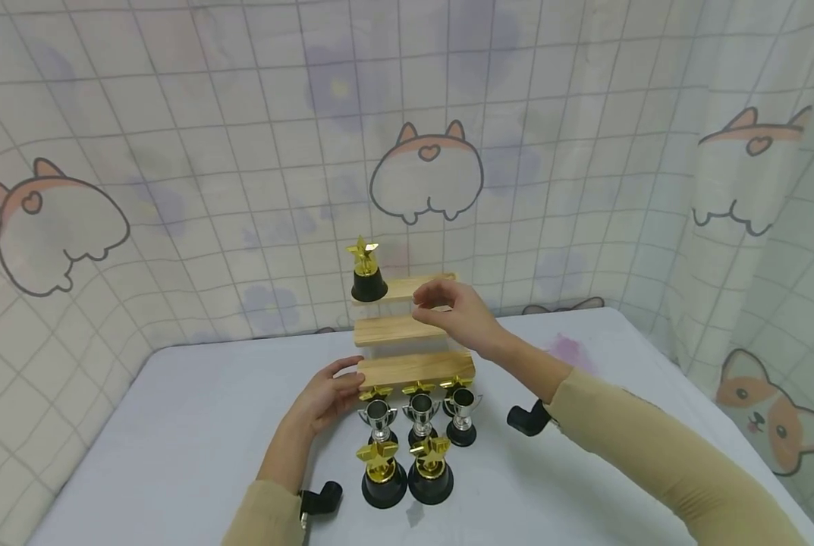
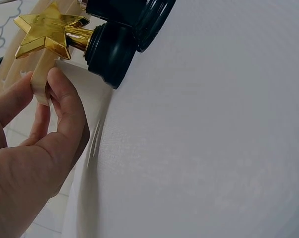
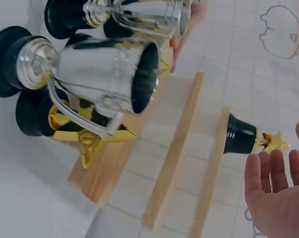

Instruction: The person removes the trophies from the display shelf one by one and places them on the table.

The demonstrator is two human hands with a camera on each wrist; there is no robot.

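Note:
A three-tier wooden display stand (image 1: pixel 416 369) stands at the back of the table. My left hand (image 1: pixel 326 396) pinches the left end of its lowest board between thumb and fingers, seen close in the left wrist view. On the left end of the top board stands a gold star trophy (image 1: pixel 369 285) with a black base. My right hand (image 1: pixel 463 311) hovers to the right of that trophy, fingers loosely bent and holding nothing; the right wrist view shows the fingers apart. In front of the stand is a row of silver cup trophies (image 3: pixel 99 74), partly hiding more star trophies (image 1: pixel 418 389).
Two larger gold star trophies (image 1: pixel 431 483) stand nearest the front, on the white tabletop (image 1: pixel 202 440). A hanging cloth (image 1: pixel 243 152) with a grid and cartoon animals rises behind the table. A black wrist camera (image 1: pixel 322 498) sits on each forearm.

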